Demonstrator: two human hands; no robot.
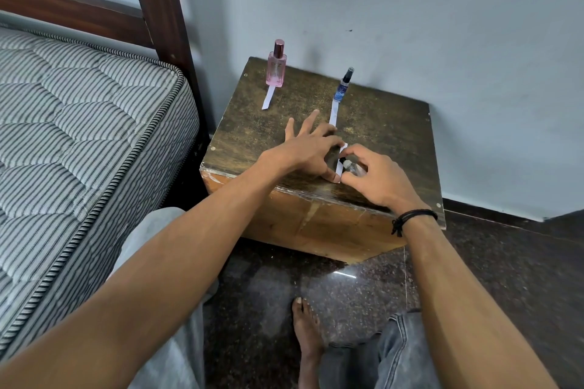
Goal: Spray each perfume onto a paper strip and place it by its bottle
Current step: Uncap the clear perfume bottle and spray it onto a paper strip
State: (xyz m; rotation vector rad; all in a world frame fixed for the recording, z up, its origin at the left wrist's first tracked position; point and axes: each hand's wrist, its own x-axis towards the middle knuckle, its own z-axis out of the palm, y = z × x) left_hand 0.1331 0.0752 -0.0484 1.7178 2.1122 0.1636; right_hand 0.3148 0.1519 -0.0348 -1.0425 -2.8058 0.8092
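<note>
A pink perfume bottle (277, 65) stands at the back left of the wooden table (388, 133), with a white paper strip (269, 99) lying in front of it. A slim blue spray bottle (343, 86) stands to its right, also with a strip (334, 113) before it. My left hand (311, 148) lies flat with fingers spread, its thumb pressing the near end of a third strip (340, 164). My right hand (374, 177) grips a small clear bottle (351, 166) right beside that strip; most of the bottle is hidden by my fingers.
The table stands against a pale wall. A striped mattress (79, 136) and dark wooden bed frame (158, 3) lie to the left. Below are the dark polished floor, my knees in grey jeans and a bare foot (306, 325).
</note>
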